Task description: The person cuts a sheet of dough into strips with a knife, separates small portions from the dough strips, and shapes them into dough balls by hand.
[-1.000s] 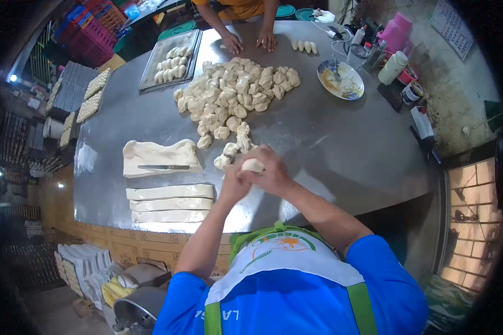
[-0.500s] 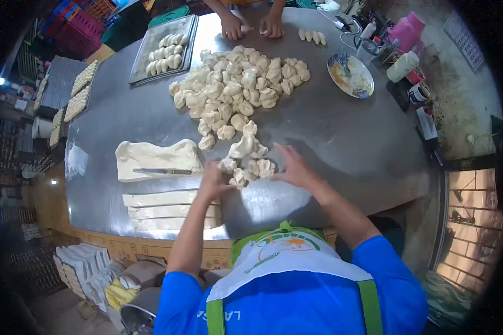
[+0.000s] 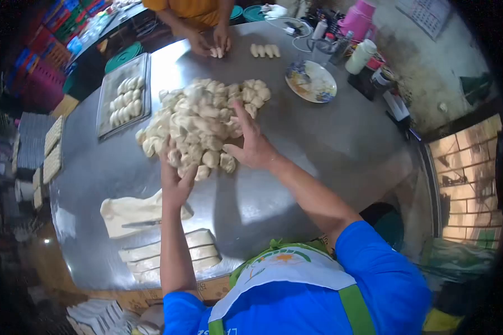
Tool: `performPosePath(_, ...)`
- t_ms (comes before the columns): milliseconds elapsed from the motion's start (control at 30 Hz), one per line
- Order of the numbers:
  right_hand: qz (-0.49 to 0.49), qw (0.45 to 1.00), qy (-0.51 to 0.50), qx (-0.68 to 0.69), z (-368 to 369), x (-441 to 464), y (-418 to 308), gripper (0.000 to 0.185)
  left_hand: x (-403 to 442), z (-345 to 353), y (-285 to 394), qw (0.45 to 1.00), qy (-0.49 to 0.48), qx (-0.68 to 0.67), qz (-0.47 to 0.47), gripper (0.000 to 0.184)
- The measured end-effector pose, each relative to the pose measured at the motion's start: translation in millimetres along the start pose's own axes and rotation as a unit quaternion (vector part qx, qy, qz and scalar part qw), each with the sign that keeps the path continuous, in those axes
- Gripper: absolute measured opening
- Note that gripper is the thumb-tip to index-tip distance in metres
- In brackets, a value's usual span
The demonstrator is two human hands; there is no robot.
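Far left of my metal table (image 3: 341,145): dough sheet (image 3: 114,216), knife (image 3: 141,224) lying across it. Beyond that, metal tray (image 3: 133,66) with rows of shaped rolls (image 3: 126,100). Cut dough strips (image 3: 151,259) side by side near the table edge, left of my body.

Left hand (image 3: 176,188): unclenched, fingers spread, up against the near-left edge of the dough pile (image 3: 194,125). The pile sits mid-table, straight ahead, its near end between my hands and the bulk beyond them. Long axis roughly slants from near left to far right. Neither hand clearly nearer; both at its edges, right reaching further out. Pile looks pale, soft, lumpy: many rough chunks heaped and pressed together, a bit blurred.

Right hand (image 3: 255,146): also unclenched, thumb wide, fingers along the right flank. No piece seen gripped in either; exact fingertip contact, can't tell.

Co-worker's hands (image 3: 221,40) at far side, on small dough pieces. Right of them, four rolls (image 3: 265,51), then smeared plate (image 3: 323,86).
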State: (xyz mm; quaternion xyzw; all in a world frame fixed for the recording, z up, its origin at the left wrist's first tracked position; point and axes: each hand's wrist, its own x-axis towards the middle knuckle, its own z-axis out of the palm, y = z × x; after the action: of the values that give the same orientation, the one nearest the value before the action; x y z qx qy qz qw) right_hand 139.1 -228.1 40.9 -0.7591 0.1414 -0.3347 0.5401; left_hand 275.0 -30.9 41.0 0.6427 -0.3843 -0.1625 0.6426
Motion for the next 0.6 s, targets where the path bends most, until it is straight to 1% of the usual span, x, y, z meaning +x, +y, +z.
performPosePath(33,-0.038,0.993,-0.029,-0.105,-15,-4,15,0.079,-12,1,-13,0.997,-0.025,0.017,-0.070,0.062)
performPosePath(67,-0.074,0.974,-0.060,-0.207,-31,-10,30,0.075,-26,17,-13,0.997,-0.015,0.008,-0.080,0.061)
performPosePath(100,-0.025,0.978,-0.113,-0.175,-52,-22,42,0.061,-51,21,-32,0.991,-0.053,0.087,-0.084,0.058)
performPosePath(133,0.004,0.977,-0.119,-0.177,-70,-39,72,0.052,-79,24,-49,0.978,-0.090,0.166,-0.090,0.056)
performPosePath(167,0.034,0.975,-0.126,-0.178,-89,-56,102,0.044,-103,37,-46,0.978,-0.087,0.129,-0.142,0.054)
performPosePath(200,0.074,0.971,-0.137,-0.182,-111,-66,114,0.034,-128,51,-42,0.973,-0.084,0.091,-0.196,0.052)
performPosePath(233,0.114,0.965,-0.149,-0.186,-131,-76,124,0.026,-157,59,-45,0.966,-0.079,0.096,-0.228,0.049)
performPosePath(267,0.119,0.965,-0.153,-0.179,-149,-82,130,0.026,-186,65,-46,0.957,-0.073,0.100,-0.261,0.046)
performPosePath(333,0.090,0.975,-0.096,-0.180,-186,-77,145,0.018,-232,83,-35,0.930,-0.012,0.019,-0.367,0.038)
performPosePath(367,0.092,0.975,-0.099,-0.178,-204,-69,155,0.018,-250,91,-28,0.920,-0.005,0.044,-0.389,0.035)
performPosePath(400,0.078,0.973,-0.071,-0.203,-221,-55,170,0.016,-263,100,-21,0.909,0.003,0.068,-0.411,0.032)
performPosePath(433,0.063,0.971,-0.044,-0.229,-236,-38,183,0.013,-271,107,-15,0.908,0.006,0.067,-0.413,0.032)
performPosePath(500,0.066,0.965,-0.043,-0.252,-263,10,178,0.014,-284,117,-5,0.881,-0.025,0.142,-0.450,0.029)
performPosePath(567,0.071,0.916,-0.049,-0.392,-284,59,204,0.017,-305,118,-9,0.869,-0.007,0.159,-0.468,0.029)
performPosePath(600,0.069,0.898,-0.075,-0.428,-293,83,209,0.019,-312,118,-11,0.857,0.004,0.178,-0.483,0.030)
